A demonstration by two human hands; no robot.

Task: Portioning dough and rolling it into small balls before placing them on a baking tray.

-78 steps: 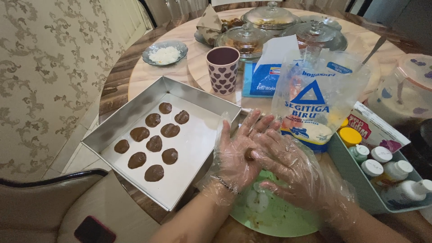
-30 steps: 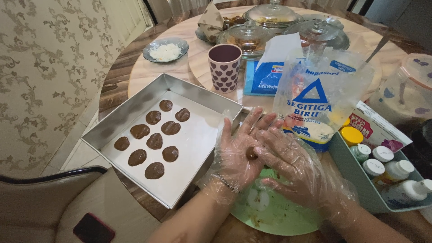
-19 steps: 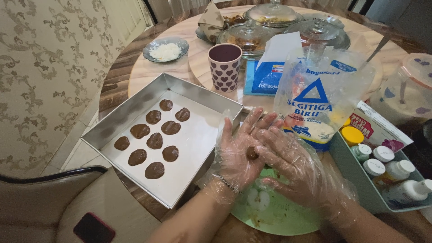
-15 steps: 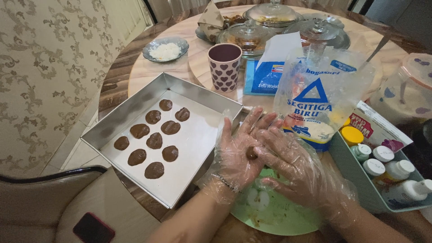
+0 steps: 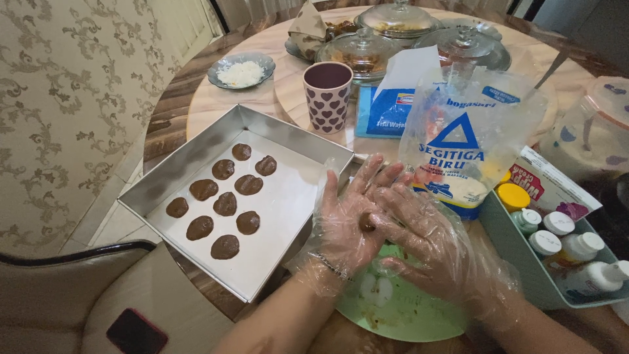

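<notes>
dough ball between two gloved palms

we see our left hand (image 5: 347,226) and right hand (image 5: 429,246), both in clear plastic gloves, pressed together with a small brown dough ball (image 5: 367,224) pinched between the palms — fingers spread, not curled. they hover over a green plate (image 5: 406,314) smeared with brown traces.

to the left sits a square metal baking tray (image 5: 196,157) holding nine flattened brown dough pieces (image 5: 226,203), laid in rough rows on its pale floor. behind the hands stands a clear flour bag (image 5: 465,144), partly filled with white flour at the bottom. a teal bin (image 5: 517,262) on the right holds one yellow-capped jar and about five white-capped bottles — some are cut off by the edge.

farther back: one heart-patterned cup (image 5: 327,95), one small glass dish (image 5: 241,69) of white flakes, a blue tissue pack (image 5: 386,108), and three glass-lidded bowls (image 5: 363,49), contents hard to tell.
</notes>
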